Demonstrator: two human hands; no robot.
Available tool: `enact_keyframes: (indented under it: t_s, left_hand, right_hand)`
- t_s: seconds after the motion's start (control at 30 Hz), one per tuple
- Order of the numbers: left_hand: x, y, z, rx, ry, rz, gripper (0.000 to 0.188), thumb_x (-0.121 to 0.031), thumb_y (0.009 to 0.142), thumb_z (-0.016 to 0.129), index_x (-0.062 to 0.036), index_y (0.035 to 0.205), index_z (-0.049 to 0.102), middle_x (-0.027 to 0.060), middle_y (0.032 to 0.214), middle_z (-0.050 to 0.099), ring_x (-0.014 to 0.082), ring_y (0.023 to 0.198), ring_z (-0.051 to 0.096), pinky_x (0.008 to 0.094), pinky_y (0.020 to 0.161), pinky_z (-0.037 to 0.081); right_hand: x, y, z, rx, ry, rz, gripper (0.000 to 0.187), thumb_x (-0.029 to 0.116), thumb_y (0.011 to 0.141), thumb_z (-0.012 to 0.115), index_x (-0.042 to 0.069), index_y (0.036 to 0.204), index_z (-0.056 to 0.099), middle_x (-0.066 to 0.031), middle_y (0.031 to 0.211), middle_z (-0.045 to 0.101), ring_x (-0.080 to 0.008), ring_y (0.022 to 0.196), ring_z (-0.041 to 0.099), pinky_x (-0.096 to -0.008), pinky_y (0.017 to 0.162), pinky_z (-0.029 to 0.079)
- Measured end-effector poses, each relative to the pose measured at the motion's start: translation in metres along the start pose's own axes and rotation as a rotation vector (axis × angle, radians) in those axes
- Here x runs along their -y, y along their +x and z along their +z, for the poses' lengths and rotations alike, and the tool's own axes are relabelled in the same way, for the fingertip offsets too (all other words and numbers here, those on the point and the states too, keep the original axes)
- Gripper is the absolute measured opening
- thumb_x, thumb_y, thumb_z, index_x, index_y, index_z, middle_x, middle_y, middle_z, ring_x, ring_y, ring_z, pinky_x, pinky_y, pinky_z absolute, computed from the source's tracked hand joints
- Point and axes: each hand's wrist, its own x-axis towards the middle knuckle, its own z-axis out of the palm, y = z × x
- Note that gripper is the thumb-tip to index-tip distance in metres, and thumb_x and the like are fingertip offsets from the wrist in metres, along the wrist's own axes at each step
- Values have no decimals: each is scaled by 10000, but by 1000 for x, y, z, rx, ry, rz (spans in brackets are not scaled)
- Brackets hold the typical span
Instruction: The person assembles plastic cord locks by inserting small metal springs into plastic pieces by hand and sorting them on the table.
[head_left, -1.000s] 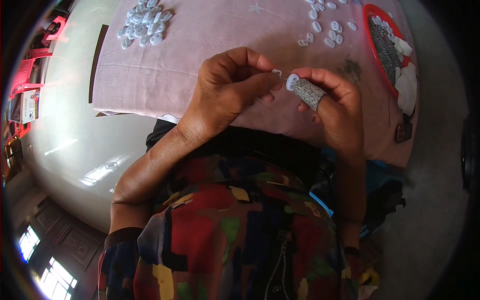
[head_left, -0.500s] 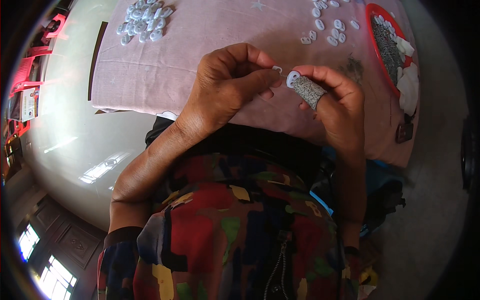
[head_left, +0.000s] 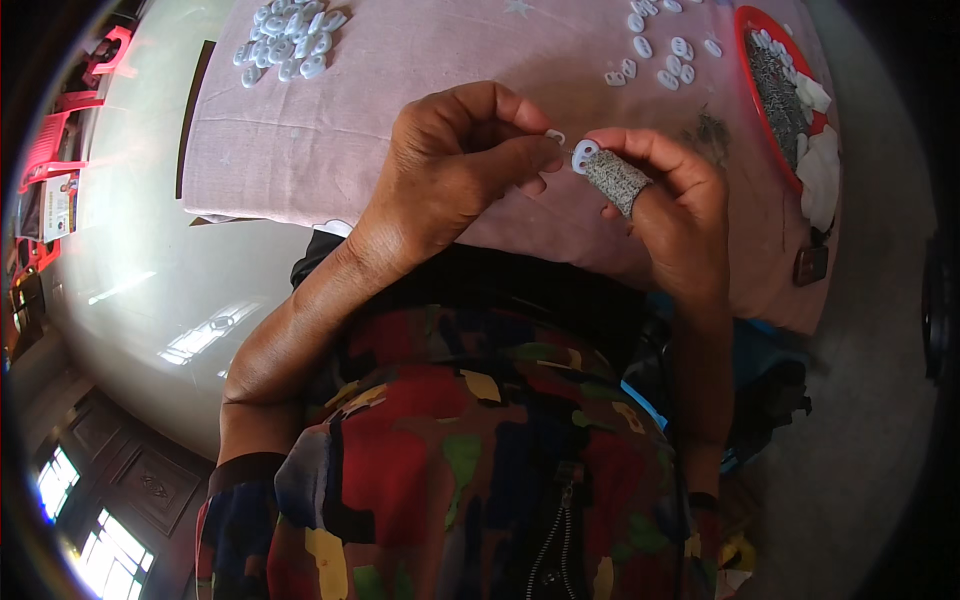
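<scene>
In the head view, a white disc (head_left: 585, 156) with small holes sits between the two hands, at one o'clock from the centre, above a pink cloth (head_left: 330, 170) covering a table. From the right hand (head_left: 680, 205) it lies at ten o'clock, from the left hand (head_left: 450, 175) at three o'clock. The right hand is closed in a pinch, gripping the disc between the index finger and the thumb, which wears a speckled grey sleeve (head_left: 618, 182); its other fingers curl in below, partly hidden. The left hand is also closed at thumb and index finger, pinching a small white piece (head_left: 555, 136) just beside the disc; its remaining fingers are bent. A thin strand (head_left: 567, 152) spans the short gap from this piece to the disc, too fine to make out clearly. At eleven o'clock is a heap (head_left: 285, 48) of similar white pieces, at one o'clock a loose scatter of more pieces (head_left: 672, 70). At two o'clock stands a red tray (head_left: 748, 100) holding small grey parts (head_left: 772, 95), with a white rag (head_left: 820, 180) over its near edge.
</scene>
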Motion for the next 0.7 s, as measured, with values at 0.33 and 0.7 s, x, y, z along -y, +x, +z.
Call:
enact_keyframes:
  t_s: [0.33,0.7]
  left_hand:
    - [0,0,-2,40,-5,-23,139,0,916,665,3,1053,640,97,961,702,136,841,671,238,737,543]
    - [-7,-2,-1,9,53,-140,172,-109,963,642,-6,1101,652,71,934,707,91,827,675,180,598,466]
  right_hand:
    - [2,1,1,19,15,16,191,-17,886,626,-28,1061,703,-22,907,698,-49,795,608,-194,687,481]
    - [-2,1,5,29,61,-43,207,-52,881,590,-48,1062,691,-47,952,701,-72,864,633,-204,770,505]
